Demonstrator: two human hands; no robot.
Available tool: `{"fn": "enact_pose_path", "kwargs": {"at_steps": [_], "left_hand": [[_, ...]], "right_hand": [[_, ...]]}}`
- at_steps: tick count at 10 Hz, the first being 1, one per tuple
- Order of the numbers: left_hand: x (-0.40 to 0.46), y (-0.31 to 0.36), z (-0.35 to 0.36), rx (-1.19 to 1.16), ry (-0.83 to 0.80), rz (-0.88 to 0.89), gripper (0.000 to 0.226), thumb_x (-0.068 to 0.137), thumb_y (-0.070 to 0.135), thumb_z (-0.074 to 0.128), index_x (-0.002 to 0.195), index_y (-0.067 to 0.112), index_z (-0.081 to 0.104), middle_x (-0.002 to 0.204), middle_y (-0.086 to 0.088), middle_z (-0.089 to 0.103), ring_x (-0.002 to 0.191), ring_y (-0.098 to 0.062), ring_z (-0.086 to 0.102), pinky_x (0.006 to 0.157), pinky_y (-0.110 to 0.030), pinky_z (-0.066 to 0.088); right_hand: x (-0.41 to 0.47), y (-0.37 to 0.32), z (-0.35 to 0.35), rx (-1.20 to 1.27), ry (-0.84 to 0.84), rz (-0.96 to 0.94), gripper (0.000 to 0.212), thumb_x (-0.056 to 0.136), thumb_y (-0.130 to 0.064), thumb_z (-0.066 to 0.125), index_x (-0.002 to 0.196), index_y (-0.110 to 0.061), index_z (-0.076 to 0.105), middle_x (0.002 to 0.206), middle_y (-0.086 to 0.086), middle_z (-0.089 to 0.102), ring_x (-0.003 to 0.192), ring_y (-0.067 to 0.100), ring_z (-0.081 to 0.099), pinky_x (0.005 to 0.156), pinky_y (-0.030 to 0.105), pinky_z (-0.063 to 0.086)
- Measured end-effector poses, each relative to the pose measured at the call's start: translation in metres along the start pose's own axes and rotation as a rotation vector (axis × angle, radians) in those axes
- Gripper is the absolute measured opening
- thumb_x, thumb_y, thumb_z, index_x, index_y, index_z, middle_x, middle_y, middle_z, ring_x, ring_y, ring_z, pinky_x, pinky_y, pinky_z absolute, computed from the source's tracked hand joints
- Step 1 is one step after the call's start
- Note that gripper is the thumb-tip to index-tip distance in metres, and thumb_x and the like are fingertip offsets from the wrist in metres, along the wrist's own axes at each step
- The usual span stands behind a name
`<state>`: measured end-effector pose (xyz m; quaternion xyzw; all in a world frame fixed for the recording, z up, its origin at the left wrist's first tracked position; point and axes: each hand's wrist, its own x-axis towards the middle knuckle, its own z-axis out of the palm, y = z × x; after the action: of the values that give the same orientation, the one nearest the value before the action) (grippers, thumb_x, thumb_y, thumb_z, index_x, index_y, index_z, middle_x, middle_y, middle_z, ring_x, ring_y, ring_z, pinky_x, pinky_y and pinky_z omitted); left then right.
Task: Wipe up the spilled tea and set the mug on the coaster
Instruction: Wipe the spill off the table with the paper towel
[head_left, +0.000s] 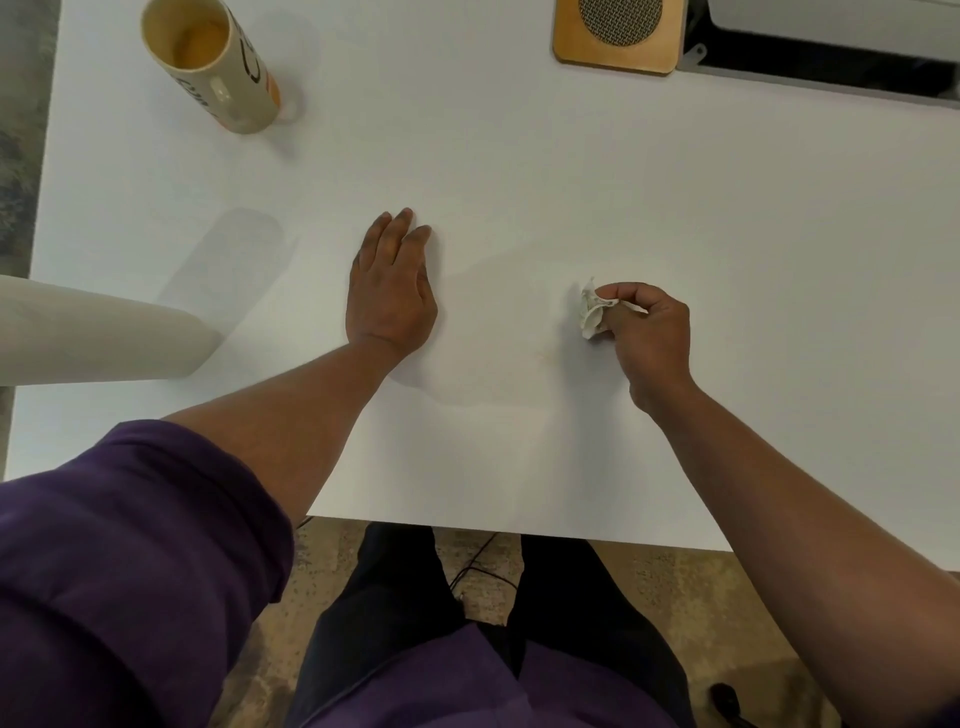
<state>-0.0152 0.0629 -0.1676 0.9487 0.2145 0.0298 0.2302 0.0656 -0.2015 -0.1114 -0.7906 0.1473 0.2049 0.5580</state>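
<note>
White table (519, 156) shows a faint tea spot (544, 356): right hand (649, 332), pinching the crumpled tissue (591, 312), should dab it firmly while the flat, empty left hand (389, 291) braces; mug (218, 67) stands far from the coaster (618, 36).

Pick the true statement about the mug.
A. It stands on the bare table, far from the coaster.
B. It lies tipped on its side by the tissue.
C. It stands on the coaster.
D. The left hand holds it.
A: the mug stands upright on the bare table at far left, while the coaster is at far right with nothing on it, and neither hand touches the mug.
</note>
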Motion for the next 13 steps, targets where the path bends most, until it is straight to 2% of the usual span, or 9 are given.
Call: {"fn": "enact_pose_path", "kwargs": {"at_steps": [1, 2, 3, 5, 8, 10, 11, 12, 13], "left_hand": [[0.000, 0.000, 0.000, -0.002, 0.005, 0.001, 0.042, 0.103, 0.014, 0.038, 0.142, 0.014, 0.053, 0.159, -0.007, 0.042, 0.151, -0.028, 0.027, 0.122, -0.041, 0.024], [0.000, 0.000, 0.001, -0.005, 0.006, 0.001, 0.042, 0.102, 0.014, 0.039, 0.142, 0.014, 0.053, 0.159, -0.006, 0.041, 0.151, -0.028, 0.027, 0.123, -0.041, 0.024], [-0.001, -0.001, 0.001, -0.006, 0.005, 0.000, 0.043, 0.102, 0.014, 0.038, 0.142, 0.014, 0.053, 0.159, -0.006, 0.041, 0.152, -0.028, 0.027, 0.123, -0.039, 0.023], [-0.001, 0.000, 0.001, -0.007, -0.002, -0.006, 0.043, 0.102, 0.015, 0.037, 0.143, 0.015, 0.052, 0.160, -0.006, 0.040, 0.152, -0.027, 0.026, 0.123, -0.039, 0.021], [-0.001, 0.000, 0.000, -0.012, 0.007, -0.001, 0.042, 0.103, 0.015, 0.037, 0.142, 0.014, 0.053, 0.159, -0.006, 0.042, 0.151, -0.028, 0.027, 0.122, -0.040, 0.024], [0.000, 0.000, 0.001, -0.016, 0.010, -0.003, 0.042, 0.104, 0.016, 0.037, 0.142, 0.014, 0.053, 0.159, -0.006, 0.042, 0.151, -0.027, 0.027, 0.123, -0.039, 0.022], [-0.001, 0.000, 0.001, -0.012, 0.006, -0.007, 0.042, 0.103, 0.016, 0.037, 0.142, 0.015, 0.052, 0.159, -0.006, 0.041, 0.152, -0.027, 0.026, 0.123, -0.039, 0.022], [0.000, -0.001, 0.002, -0.010, 0.004, -0.003, 0.042, 0.103, 0.016, 0.037, 0.142, 0.015, 0.052, 0.159, -0.006, 0.041, 0.152, -0.027, 0.026, 0.123, -0.039, 0.022], [0.000, -0.001, 0.002, -0.010, 0.004, -0.004, 0.042, 0.103, 0.016, 0.037, 0.142, 0.015, 0.052, 0.159, -0.006, 0.041, 0.152, -0.027, 0.026, 0.123, -0.039, 0.022]], "right_hand": [[-0.002, 0.009, -0.004, -0.166, -0.135, -0.129, 0.037, 0.075, -0.003, 0.069, 0.101, -0.029, 0.068, 0.123, 0.006, 0.060, 0.095, 0.019, 0.066, 0.071, 0.019, 0.053], [-0.003, 0.013, -0.008, -0.340, -0.121, -0.241, 0.040, 0.077, -0.005, 0.071, 0.109, -0.027, 0.064, 0.127, -0.001, 0.049, 0.101, 0.013, 0.060, 0.076, 0.014, 0.050], [0.001, 0.019, -0.016, -0.500, -0.010, -0.375, 0.029, 0.080, -0.012, 0.072, 0.108, -0.020, 0.069, 0.112, -0.004, 0.062, 0.098, 0.017, 0.062, 0.083, 0.028, 0.052], [-0.009, 0.037, -0.020, -0.735, 0.045, -0.527, 0.019, 0.079, -0.004, 0.074, 0.097, -0.010, 0.075, 0.097, 0.010, 0.074, 0.091, 0.035, 0.064, 0.078, 0.033, 0.044], [-0.050, 0.056, 0.022, -0.664, 0.036, -0.605, 0.027, 0.073, 0.013, 0.066, 0.090, -0.006, 0.075, 0.100, 0.009, 0.072, 0.084, 0.032, 0.063, 0.074, 0.034, 0.050], [-0.049, 0.043, 0.044, -0.579, -0.052, -0.582, 0.020, 0.078, 0.005, 0.071, 0.090, -0.010, 0.076, 0.094, 0.005, 0.074, 0.085, 0.030, 0.065, 0.075, 0.036, 0.051], [-0.029, 0.034, 0.027, -0.472, 0.126, -0.502, 0.013, 0.086, -0.011, 0.072, 0.099, -0.011, 0.074, 0.096, 0.006, 0.075, 0.085, 0.029, 0.066, 0.080, 0.039, 0.052], [-0.023, 0.037, 0.014, -0.536, 0.167, -0.463, 0.015, 0.090, -0.014, 0.068, 0.104, -0.011, 0.073, 0.092, 0.006, 0.073, 0.083, 0.029, 0.065, 0.079, 0.039, 0.051], [-0.039, 0.045, 0.023, -0.636, 0.092, -0.543, 0.013, 0.088, -0.011, 0.070, 0.100, -0.011, 0.075, 0.087, 0.008, 0.073, 0.078, 0.031, 0.064, 0.073, 0.034, 0.046]]}}
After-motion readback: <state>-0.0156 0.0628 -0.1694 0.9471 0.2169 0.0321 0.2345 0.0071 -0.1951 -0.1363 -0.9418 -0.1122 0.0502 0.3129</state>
